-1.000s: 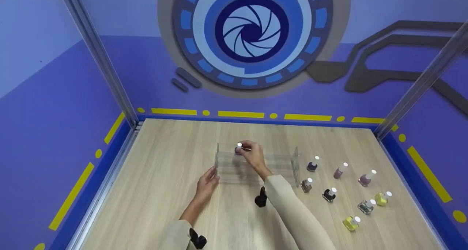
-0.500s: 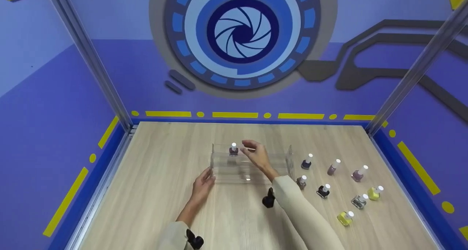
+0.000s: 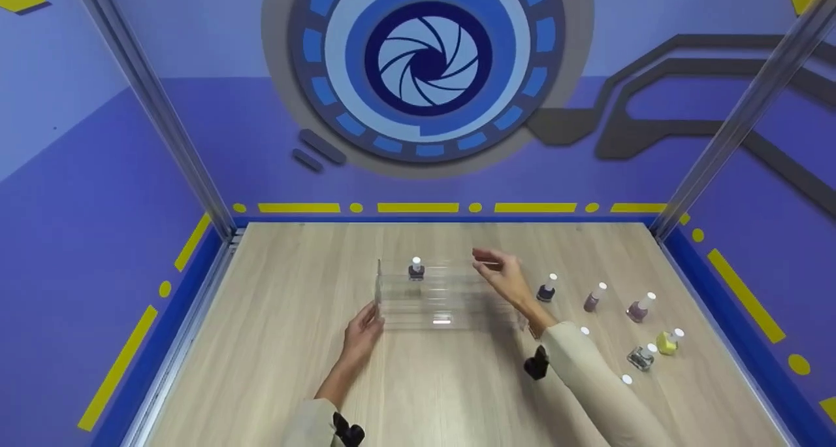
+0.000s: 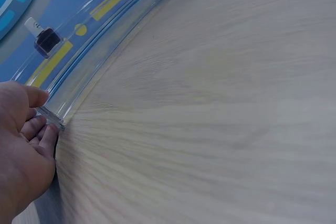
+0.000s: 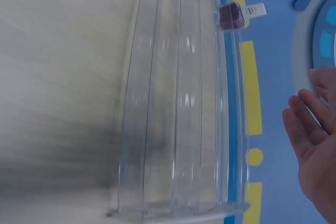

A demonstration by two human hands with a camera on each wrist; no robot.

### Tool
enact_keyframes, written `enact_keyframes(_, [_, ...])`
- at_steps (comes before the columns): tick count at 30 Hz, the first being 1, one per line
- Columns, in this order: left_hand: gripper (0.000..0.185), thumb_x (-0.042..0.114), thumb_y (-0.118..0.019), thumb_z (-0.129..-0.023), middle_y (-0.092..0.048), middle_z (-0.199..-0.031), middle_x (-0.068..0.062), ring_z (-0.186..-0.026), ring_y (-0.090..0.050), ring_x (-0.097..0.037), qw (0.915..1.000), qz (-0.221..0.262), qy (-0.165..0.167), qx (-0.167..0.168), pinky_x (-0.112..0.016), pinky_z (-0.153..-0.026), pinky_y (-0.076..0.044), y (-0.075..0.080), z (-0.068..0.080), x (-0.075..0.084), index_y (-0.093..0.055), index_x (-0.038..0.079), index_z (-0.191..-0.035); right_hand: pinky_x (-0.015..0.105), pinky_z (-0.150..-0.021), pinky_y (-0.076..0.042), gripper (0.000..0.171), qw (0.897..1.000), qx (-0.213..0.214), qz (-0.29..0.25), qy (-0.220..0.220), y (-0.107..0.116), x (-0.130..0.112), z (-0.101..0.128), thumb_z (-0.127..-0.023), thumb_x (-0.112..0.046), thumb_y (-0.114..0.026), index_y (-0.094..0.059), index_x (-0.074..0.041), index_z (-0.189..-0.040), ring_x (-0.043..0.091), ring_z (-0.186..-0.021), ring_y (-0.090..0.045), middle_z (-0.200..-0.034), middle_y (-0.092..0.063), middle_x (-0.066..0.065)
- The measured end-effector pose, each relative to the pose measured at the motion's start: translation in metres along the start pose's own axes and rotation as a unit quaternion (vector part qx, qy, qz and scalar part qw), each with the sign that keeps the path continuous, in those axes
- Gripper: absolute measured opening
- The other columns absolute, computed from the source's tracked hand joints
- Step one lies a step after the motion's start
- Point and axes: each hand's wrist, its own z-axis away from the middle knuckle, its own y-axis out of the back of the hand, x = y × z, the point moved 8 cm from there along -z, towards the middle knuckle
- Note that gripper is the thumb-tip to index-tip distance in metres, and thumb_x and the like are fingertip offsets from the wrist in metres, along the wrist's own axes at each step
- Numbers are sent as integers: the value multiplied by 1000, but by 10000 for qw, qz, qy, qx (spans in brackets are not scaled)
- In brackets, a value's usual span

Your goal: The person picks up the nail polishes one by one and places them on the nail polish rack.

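A clear tiered acrylic rack [image 3: 450, 298] stands on the table. One nail polish bottle [image 3: 416, 270], dark with a white cap, is upright on its back upper tier, left of the middle; in the right wrist view this bottle [image 5: 231, 16] looks deep purple. My left hand [image 3: 363, 329] holds the rack's left end panel, thumb and fingers on its edge in the left wrist view. Holding nothing, my right hand [image 3: 506, 278] hovers over the rack's right part, fingers loosely extended and apart from the polish. The right end panel is largely hidden behind that hand and wrist.
Right of the rack stand several more polish bottles: a dark one [image 3: 546, 292], a pink one [image 3: 592, 301], a mauve one [image 3: 637, 311], a yellow one [image 3: 667, 343] and a grey one [image 3: 641, 358]. My right sleeve [image 3: 597, 375] partly covers others. Printed walls enclose the table [image 3: 294, 290].
My right hand has let go of the polish bottle on the rack's back tier and moved right. The left hand stays at the rack's left end. The head view has shifted slightly.
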Motion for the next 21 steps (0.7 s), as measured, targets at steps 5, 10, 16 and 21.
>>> enact_keyframes(5, [54,9,-48,-107,-33,-164,-24,-153,-29,-43,9999,-160,10,14,-49,-123,-35,1,-1,1,-32,-1,-157,56,-97,-58,27,9997,37,207,-116,18,2,9,-91,9,-67,-68,12,-118,49,-108,-69,-119,-70,32])
enact_keyframes(10, [55,9,-48,-107,-32,-164,-26,-153,-28,-44,9999,-133,-103,-19,-50,-123,-36,1,1,4,-30,-3,-157,52,-96,-59,27,9995,45,278,-127,30,4,20,-92,8,-68,-68,11,-119,47,-108,-70,-119,-71,30])
enact_keyframes(16, [54,10,-48,-107,-33,-163,-26,-152,-32,-43,9998,-75,-157,-51,-52,-122,-36,2,3,4,-32,-2,-157,28,-90,-62,27,9998,79,198,-46,41,16,30,-91,9,-68,-69,11,-118,49,-108,-69,-117,-71,31])
enact_keyframes(21, [53,8,-49,-107,-36,-162,-26,-151,-34,-43,9998,-93,-182,-10,-52,-122,-36,1,2,4,-33,-2,-157,10,-87,-56,28,9999,135,61,73,58,27,36,-92,7,-68,-70,8,-120,37,-108,-73,-119,-73,25])
